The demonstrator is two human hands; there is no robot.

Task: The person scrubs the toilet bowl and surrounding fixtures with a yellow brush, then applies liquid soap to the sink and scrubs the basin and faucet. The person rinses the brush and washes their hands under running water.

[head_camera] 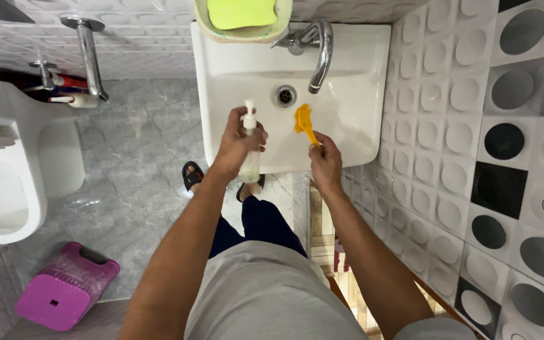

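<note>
Pump bottle (250, 146) gripped by left hand (237, 143) fingers; orange brush (303, 121) pinched by right hand (325, 160) fingers, over white sink (360, 75) ahead of fingertips.

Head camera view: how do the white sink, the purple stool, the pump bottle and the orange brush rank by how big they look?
Largest to smallest as they look:
1. white sink
2. purple stool, though it sits lower on the floor, farther from the camera, so it may look smaller than it is
3. pump bottle, held in the left hand
4. orange brush, held in the right hand
</note>
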